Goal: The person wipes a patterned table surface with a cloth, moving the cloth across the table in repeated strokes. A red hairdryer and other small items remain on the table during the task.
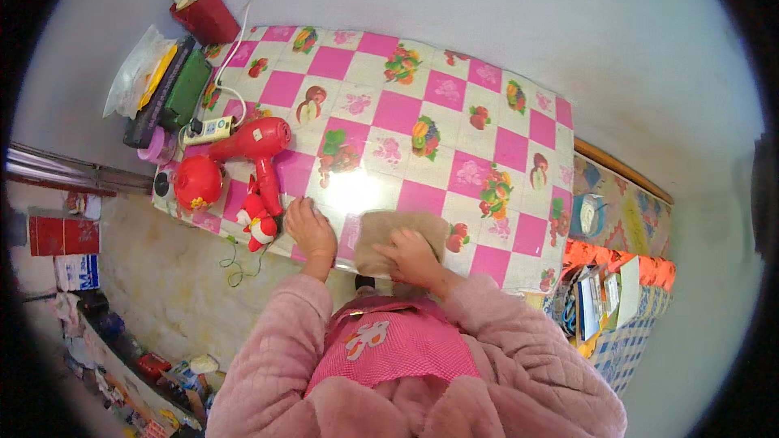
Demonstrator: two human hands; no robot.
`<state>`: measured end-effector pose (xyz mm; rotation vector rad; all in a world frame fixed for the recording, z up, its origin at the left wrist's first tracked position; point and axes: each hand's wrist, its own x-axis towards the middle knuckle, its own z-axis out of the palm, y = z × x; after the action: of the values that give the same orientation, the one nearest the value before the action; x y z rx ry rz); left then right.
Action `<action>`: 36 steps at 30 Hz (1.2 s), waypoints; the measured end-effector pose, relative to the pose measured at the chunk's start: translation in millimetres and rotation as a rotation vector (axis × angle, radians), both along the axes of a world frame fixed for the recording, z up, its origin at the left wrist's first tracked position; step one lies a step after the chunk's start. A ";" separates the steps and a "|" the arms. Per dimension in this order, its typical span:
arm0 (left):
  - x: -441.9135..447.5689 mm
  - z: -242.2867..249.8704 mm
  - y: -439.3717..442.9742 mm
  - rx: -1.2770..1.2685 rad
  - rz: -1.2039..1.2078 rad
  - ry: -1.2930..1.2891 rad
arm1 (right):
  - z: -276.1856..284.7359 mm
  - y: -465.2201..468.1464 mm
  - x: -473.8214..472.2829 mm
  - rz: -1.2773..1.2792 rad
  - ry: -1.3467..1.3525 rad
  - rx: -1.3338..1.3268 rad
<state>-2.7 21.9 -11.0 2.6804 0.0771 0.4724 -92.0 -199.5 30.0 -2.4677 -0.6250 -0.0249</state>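
Note:
A folded brown cloth (372, 243) lies at the near edge of a table in a pink and white fruit-patterned cover (405, 111). My right hand (417, 258) holds it down from above with bent fingers; the underside of the grip is hidden. To the left, my left hand (311, 230) rests palm down on the cover, holding nothing. Just beyond its fingers lies the handle of a red hair dryer (252, 141). A small red and white plush toy (258, 222) sits beside that handle, close to the table edge.
Left on the table are a round red object (199, 182), a power strip (210, 131) with a white cord, a green box (187, 88) and a dark red holder (207, 17). A thin cable (234, 264) hangs off the edge. Books (599, 298) stand at right.

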 end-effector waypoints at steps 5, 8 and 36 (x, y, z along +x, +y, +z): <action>-5.9 2.3 0.4 -0.076 -0.051 -0.059 | 27.2 -68.0 -78.9 -0.224 0.131 -0.088; -6.6 0.7 2.5 -0.098 -0.125 0.016 | 16.6 -92.4 -92.7 -0.332 0.071 -0.085; -6.6 6.3 -2.3 0.054 -0.169 0.092 | -27.6 -143.6 360.0 -0.578 -0.156 -0.213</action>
<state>-9.2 19.5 -4.7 2.7316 -0.1367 0.3024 268.1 -343.1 2.4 -2.7896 0.0480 -0.3966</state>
